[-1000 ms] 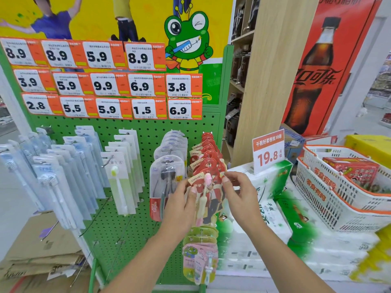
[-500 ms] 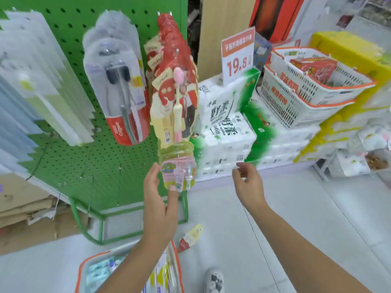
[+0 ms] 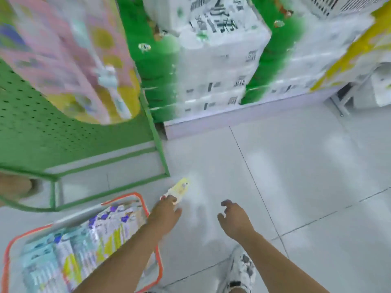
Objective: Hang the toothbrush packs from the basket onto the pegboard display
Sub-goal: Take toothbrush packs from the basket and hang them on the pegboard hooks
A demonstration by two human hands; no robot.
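Two hands reaching low over the floor, frame blurred.
Left hand (image 3: 167,212) touching a fallen yellow pack (image 3: 179,189), grip unclear; right hand (image 3: 233,218) hanging loosely curled, empty; basket (image 3: 146,205) sitting lower left, full of toothbrush packs (image 3: 80,246).

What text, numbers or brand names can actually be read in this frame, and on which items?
None can be read.
Stacked tissue packs: large black characters and small print, motion-blurred, illegible.
Hanging toothbrush packs: print smeared.
Packs in the basket: labels too blurred.
Yellow pack on the floor by the left hand: too small.
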